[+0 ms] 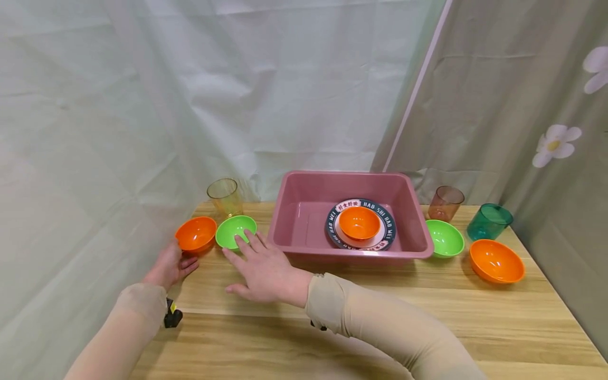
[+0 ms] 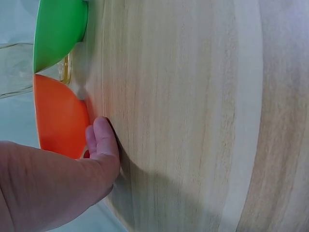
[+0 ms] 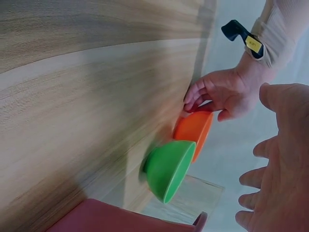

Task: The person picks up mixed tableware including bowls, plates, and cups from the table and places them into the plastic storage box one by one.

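My left hand [image 1: 172, 264] is at the near left side of an orange bowl [image 1: 196, 235], its fingers [image 2: 104, 135] loosely extended low by the bowl's base. In the right wrist view the thumb is right at the bowl's rim. Beside it, almost rim to rim, a green bowl [image 1: 235, 232] stands upright on the table. My right hand [image 1: 268, 268] is spread palm down just in front of that green bowl, holding nothing; its fingertips overlap the rim in the head view. A yellow clear cup [image 1: 225, 198] stands behind the two bowls.
A pink basin [image 1: 304, 253] stands mid-table, containing a patterned plate [image 1: 389, 227] with an orange bowl [image 1: 359, 222] on it. To its right are a brownish cup [image 1: 445, 205], a teal cup [image 1: 489, 221], another green bowl [image 1: 444, 238] and a larger orange bowl [image 1: 496, 262]. Curtains border the wooden table [image 1: 237, 343].
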`<action>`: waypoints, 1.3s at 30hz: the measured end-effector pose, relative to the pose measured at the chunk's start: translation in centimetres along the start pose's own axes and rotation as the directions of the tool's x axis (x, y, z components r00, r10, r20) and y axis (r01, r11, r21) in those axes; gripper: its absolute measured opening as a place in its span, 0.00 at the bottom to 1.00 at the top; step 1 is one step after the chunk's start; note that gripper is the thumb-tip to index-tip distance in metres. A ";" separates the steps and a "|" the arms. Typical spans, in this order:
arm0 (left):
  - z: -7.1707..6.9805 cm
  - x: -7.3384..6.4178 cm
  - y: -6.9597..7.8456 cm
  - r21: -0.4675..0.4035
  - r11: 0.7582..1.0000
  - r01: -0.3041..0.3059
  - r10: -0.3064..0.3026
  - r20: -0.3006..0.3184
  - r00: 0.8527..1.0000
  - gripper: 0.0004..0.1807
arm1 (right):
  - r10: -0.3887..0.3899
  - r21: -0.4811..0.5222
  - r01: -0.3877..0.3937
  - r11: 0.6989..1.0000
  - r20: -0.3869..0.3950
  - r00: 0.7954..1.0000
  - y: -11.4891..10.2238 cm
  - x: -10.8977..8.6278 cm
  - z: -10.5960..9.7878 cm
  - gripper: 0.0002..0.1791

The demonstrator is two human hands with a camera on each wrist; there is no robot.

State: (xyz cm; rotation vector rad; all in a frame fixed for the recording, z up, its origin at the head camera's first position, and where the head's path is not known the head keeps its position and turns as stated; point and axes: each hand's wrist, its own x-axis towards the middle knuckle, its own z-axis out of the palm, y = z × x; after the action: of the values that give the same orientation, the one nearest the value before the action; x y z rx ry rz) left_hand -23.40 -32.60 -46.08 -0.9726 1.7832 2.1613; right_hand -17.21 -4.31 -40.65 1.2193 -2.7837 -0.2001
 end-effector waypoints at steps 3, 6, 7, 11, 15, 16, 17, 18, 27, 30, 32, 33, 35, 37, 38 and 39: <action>0.0 0.2 0.1 -0.025 0.999 0.021 -0.021 -0.021 1.000 0.35 | 0.003 0.002 -0.003 1.000 0.003 1.000 0.1 -0.1 0.1 0.45; 0.0 0.1 0.3 -0.038 0.999 0.036 -0.037 -0.025 0.999 0.35 | 0.001 0.005 -0.001 1.000 0.007 1.000 0.1 -0.1 0.3 0.45; 0.0 0.1 0.4 -0.038 0.998 0.044 -0.045 -0.016 0.999 0.35 | 0.001 0.001 -0.001 1.000 0.008 1.000 0.1 -0.2 0.4 0.45; 0.2 -0.2 0.7 -0.055 0.996 0.069 -0.069 -0.012 0.998 0.35 | 0.005 -0.005 -0.005 1.000 0.009 1.000 0.2 -0.2 0.6 0.45; 0.1 -0.2 0.9 -0.067 0.994 0.086 -0.087 -0.018 0.996 0.35 | 0.006 -0.012 -0.006 1.000 0.006 1.000 0.1 -0.3 0.7 0.44; 0.1 -0.1 0.9 -0.067 0.994 0.088 -0.089 -0.015 0.996 0.35 | 0.005 -0.016 -0.005 1.000 0.004 1.000 0.1 -0.3 0.7 0.44; 0.0 -0.1 0.9 -0.067 0.994 0.089 -0.090 -0.016 0.996 0.35 | 0.004 -0.019 -0.004 1.000 0.003 1.000 0.1 -0.4 0.7 0.44; 0.0 -0.1 0.9 -0.067 0.994 0.089 -0.090 -0.013 0.996 0.35 | 0.003 -0.022 -0.003 1.000 0.002 1.000 0.1 -0.4 0.8 0.44; -0.3 0.0 0.9 -0.094 0.991 0.093 -0.094 -0.011 0.995 0.34 | 0.001 -0.015 -0.001 1.000 -0.001 1.000 0.1 -0.6 0.9 0.43; -0.7 0.1 0.8 -0.124 0.987 0.103 -0.102 0.015 0.995 0.34 | 0.000 -0.003 0.000 1.000 -0.002 1.000 0.1 -0.7 1.0 0.43; -1.0 0.2 0.8 -0.138 0.985 0.107 -0.103 0.036 0.994 0.34 | 0.001 0.009 -0.001 1.000 -0.002 1.000 0.1 -0.7 1.0 0.43; -1.1 0.3 0.7 -0.144 0.983 0.112 -0.107 0.043 0.993 0.34 | 0.001 0.017 -0.001 1.000 -0.001 1.000 0.1 -0.7 1.0 0.43; -1.4 0.7 0.6 -0.156 0.982 0.108 -0.106 0.018 0.994 0.34 | 0.002 0.026 -0.002 1.000 0.002 1.000 0.1 -0.8 1.1 0.43; -1.7 0.8 0.6 -0.163 0.981 0.109 -0.106 0.031 0.994 0.33 | 0.003 0.033 -0.003 0.999 0.005 1.000 0.2 -0.8 1.1 0.43; -1.8 0.9 0.6 -0.163 0.981 0.107 -0.102 0.036 0.994 0.33 | 0.004 0.036 -0.005 0.999 0.008 1.000 0.2 -0.8 1.1 0.43; -2.0 1.0 0.6 -0.163 0.981 0.103 -0.097 0.044 0.994 0.33 | 0.005 0.039 -0.005 0.999 0.010 1.000 0.2 -0.8 1.1 0.43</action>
State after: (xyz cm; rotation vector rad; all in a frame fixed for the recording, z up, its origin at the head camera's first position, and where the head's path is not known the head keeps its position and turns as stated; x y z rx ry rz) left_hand -23.75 -34.85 -46.27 -1.0279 1.5245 2.2769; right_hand -16.91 -3.49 -41.75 1.2226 -2.8117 -0.1527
